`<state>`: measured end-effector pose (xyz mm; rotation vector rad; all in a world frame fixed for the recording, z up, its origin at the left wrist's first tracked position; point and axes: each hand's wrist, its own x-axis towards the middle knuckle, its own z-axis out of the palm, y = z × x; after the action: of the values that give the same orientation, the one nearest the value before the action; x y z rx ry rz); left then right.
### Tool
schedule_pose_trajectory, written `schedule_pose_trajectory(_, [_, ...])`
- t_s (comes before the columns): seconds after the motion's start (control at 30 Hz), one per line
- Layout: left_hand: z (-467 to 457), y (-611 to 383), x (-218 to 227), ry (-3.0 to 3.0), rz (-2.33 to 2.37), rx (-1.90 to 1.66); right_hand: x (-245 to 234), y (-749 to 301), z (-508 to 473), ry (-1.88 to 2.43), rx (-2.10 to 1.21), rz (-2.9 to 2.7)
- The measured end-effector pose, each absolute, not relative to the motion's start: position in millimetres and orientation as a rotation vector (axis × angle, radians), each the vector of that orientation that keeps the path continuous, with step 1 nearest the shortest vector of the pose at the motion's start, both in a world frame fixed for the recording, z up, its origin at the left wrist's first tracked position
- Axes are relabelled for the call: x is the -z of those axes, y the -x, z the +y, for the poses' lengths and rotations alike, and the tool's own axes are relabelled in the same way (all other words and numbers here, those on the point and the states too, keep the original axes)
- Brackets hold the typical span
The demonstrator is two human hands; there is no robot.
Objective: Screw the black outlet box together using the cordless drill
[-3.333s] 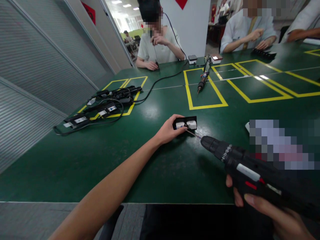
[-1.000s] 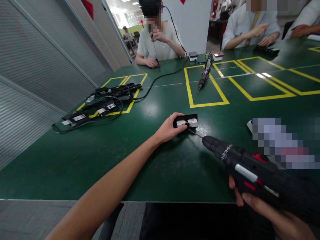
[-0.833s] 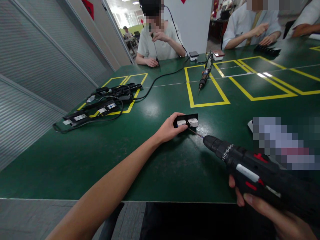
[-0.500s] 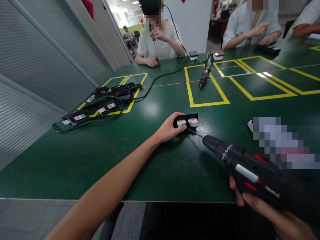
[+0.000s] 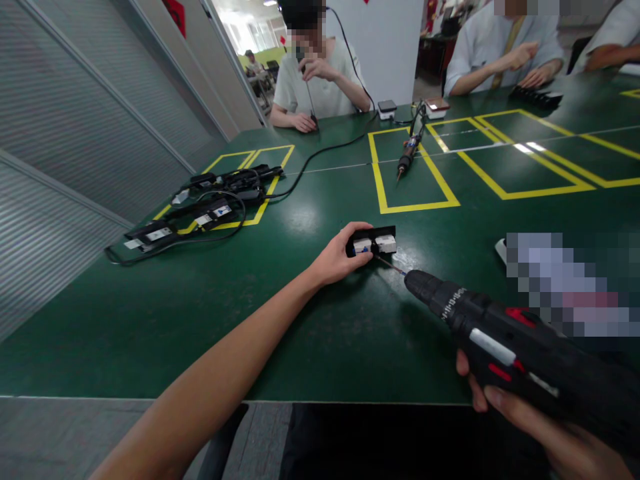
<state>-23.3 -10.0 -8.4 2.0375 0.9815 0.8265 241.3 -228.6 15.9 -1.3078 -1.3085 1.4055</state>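
**Drill-driver [image 5: 480, 317] lined up with a black housing [image 5: 384, 231]**

Your left hand [image 5: 343, 257] pinches the left end of the housing, thumb across its near side and fingers behind. The piece sits on the green table [image 5: 210, 333], near the middle, its two white blocks [image 5: 385, 244] facing you side by side. Your right hand [image 5: 543, 423] is wrapped around the drill-driver's grip at the near right; the body hides part of that hand, so you cannot tell exactly how the trigger finger lies. The thin bit [image 5: 391, 265] points left and away from you, its tip at the housing's near edge just beside your thumb — whether it touches is too small to tell.

Farther left, black cabled units [image 5: 225, 197] with white labels lie bunched across yellow tape. A black cable [image 5: 323, 157] runs from them toward the far side. Beyond your left hand and to the right, a pen-shaped power tool [image 5: 409, 155] rests over a yellow-taped rectangle [image 5: 383, 190], tip toward you. Across the table, a person in a pale shirt [image 5: 287, 90] holds a thin-shafted tool — its lower end reaches a small black piece.
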Motion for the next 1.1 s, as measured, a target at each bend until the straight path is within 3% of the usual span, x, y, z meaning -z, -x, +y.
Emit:
schedule_pose_trajectory(0.53, [-10.1, 26.1, 8.8, -2.603, 0.935, -0.954, -18.3, -238.5, -226.7, 1.353, -1.315, -1.355])
schedule_pose_trajectory(1.1, [-8.3, 24.7, 9.5, -2.690, 0.879, -0.930, -17.4, -231.3, -227.9, 1.461, -1.138, -1.277])
